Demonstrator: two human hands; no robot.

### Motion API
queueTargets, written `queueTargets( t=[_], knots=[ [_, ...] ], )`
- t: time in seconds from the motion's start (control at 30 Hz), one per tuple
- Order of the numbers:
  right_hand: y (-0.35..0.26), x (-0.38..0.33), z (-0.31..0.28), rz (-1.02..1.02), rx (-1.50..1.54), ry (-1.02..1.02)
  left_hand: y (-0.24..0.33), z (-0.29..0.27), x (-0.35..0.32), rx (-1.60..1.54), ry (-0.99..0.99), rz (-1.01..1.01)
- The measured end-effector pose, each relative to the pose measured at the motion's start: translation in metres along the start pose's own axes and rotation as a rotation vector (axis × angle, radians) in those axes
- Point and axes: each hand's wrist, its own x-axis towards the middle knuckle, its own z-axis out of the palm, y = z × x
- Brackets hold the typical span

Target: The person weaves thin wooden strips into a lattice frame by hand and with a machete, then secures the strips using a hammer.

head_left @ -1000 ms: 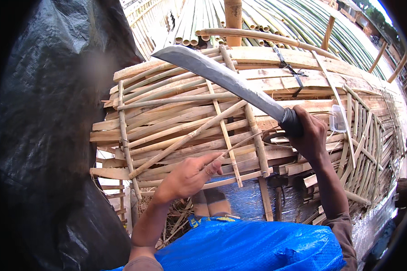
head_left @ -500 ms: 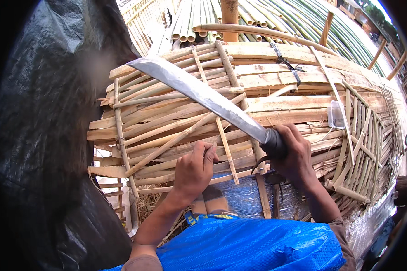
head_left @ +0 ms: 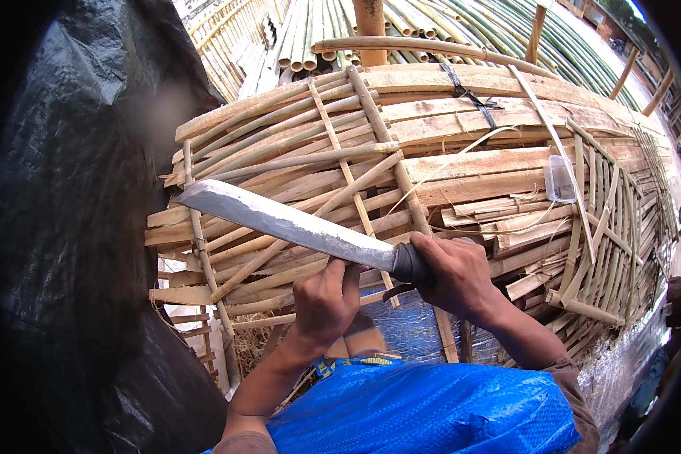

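My right hand (head_left: 458, 276) is wrapped round the dark handle (head_left: 412, 265) of a machete (head_left: 287, 225). Its long, broad steel blade slants up to the left across a bamboo lattice frame (head_left: 343, 159). Just under the blade near the handle, my left hand (head_left: 325, 299) is closed, thumb and fingers pressed together; the blade hides its fingertips and whatever they may pinch. A thin pale strip (head_left: 461, 155) curves over the split timber beyond the blade. Blue sheeting (head_left: 424, 401) covers my lap.
A stack of split bamboo and planks (head_left: 484, 166) spreads before me. Black plastic sheeting (head_left: 106, 227) hangs at the left. A clear plastic container (head_left: 560, 179) rests on the stack at the right, beside another lattice (head_left: 605, 227). Long green bamboo poles (head_left: 461, 26) lie behind.
The machete has come down and left, its blade tilting flatter and now meeting my left hand's fingertips in view. The thin pale strip now arcs up over the stack.
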Motion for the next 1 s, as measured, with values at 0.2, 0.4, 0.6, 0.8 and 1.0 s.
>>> queueTargets(
  t=[0.2, 0.4, 0.6, 0.8, 1.0],
  knots=[
    [0.004, 0.0, -0.009, -0.028, -0.069, -0.004, -0.003, -0.003, -0.001, 0.044, 0.05, 0.103],
    [0.016, -0.001, -0.012, 0.035, -0.121, 0.031, 0.0, -0.014, 0.0, 0.006, -0.021, 0.066],
    [0.032, -0.003, -0.026, 0.11, -0.157, 0.049, -0.001, -0.017, 0.001, -0.023, -0.036, 0.095],
    [0.056, -0.001, -0.038, 0.199, -0.221, 0.126, -0.007, -0.021, -0.001, -0.054, -0.031, 0.074],
    [0.086, -0.007, -0.049, 0.345, -0.12, 0.208, -0.007, -0.018, 0.005, -0.278, -0.057, -0.108]
  ],
)
